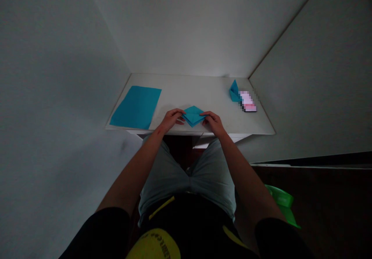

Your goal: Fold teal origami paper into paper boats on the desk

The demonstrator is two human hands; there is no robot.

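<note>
Between my hands is a folded piece of blue paper (193, 116), diamond-shaped with creases and layered flaps, just above or on the front part of the white table. My left hand (173, 118) pinches its left corner between thumb and fingers. At the opposite corner, my right hand (214, 121) grips the paper in the same way. Another folded blue paper shape (234, 91), with a pointed peak like a paper boat, stands at the back right. A flat blue sheet (136, 107) lies to the left of my left hand.
The white table (192, 86) meets walls at the back and both sides. Beside the peaked paper shape lies a phone (248, 101) with a blurred lit screen. A green plastic object (281, 201) is on the dark floor at lower right.
</note>
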